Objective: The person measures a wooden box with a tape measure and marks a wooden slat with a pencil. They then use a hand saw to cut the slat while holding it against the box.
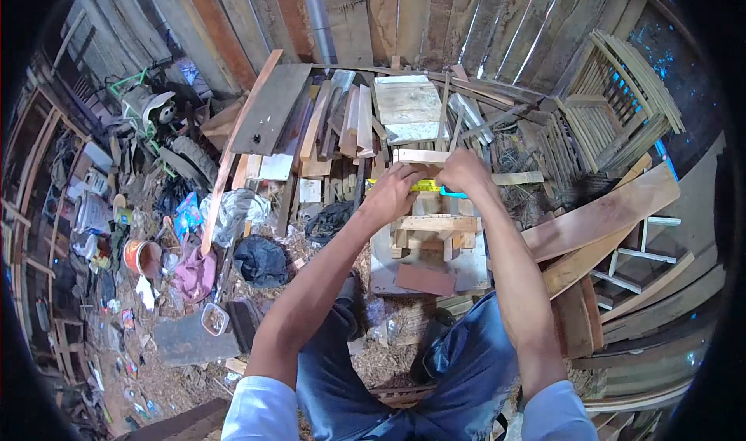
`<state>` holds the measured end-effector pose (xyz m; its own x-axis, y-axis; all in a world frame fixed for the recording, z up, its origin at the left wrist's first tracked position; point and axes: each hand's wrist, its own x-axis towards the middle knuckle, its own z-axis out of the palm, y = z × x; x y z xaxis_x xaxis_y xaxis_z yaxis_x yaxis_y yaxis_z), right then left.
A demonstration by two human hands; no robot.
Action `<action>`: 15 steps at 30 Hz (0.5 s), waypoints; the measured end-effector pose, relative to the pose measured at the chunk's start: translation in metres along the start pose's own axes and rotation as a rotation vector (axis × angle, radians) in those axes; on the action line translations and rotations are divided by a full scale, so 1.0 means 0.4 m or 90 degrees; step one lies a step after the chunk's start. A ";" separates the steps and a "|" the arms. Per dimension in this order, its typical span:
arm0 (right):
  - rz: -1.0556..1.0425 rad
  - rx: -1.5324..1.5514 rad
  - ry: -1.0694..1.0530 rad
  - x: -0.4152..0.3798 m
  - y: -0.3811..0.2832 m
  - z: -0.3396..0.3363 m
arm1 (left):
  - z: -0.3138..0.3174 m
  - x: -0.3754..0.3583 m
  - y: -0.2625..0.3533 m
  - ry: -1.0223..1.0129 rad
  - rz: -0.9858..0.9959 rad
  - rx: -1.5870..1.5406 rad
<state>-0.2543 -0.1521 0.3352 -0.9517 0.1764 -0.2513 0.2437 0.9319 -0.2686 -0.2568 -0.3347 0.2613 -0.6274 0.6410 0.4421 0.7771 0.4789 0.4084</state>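
A tape measure's yellow blade [426, 185] stretches between my two hands, over a pale wooden piece. My left hand [395, 194] is closed at the left end of the blade, its fingertips close to a short light wood strip [422, 156]. My right hand [466, 174] is closed at the other end, where a turquoise part of the tape measure [453, 193] shows below the fingers. Nearer to me, a small frame of joined wood pieces [440, 223] rests on a whitish board [382, 276]. A reddish-brown flat block [426, 279] lies at that board's near edge.
Stacked planks [272, 115] lean at the back left, and a slatted wooden piece [614, 103] stands at the back right. Long curved boards [606, 212] lie to my right. A bucket [142, 257], a black bag [261, 260] and a small tub [215, 318] sit among wood shavings at left.
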 end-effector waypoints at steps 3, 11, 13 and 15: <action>0.025 0.037 0.015 -0.022 -0.009 -0.019 | 0.012 -0.002 0.009 0.040 -0.005 -0.024; 0.023 0.029 0.012 -0.024 -0.004 -0.018 | 0.010 0.011 0.008 0.037 -0.022 -0.049; 0.005 0.021 0.014 -0.024 0.002 -0.014 | 0.009 0.016 0.008 0.029 -0.026 -0.049; -0.020 0.033 0.018 -0.020 0.010 -0.008 | 0.013 0.013 0.006 0.034 -0.029 -0.051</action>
<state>-0.2463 -0.1489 0.3390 -0.9638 0.1572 -0.2152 0.2222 0.9197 -0.3236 -0.2578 -0.3270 0.2605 -0.6654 0.5857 0.4628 0.7426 0.4559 0.4907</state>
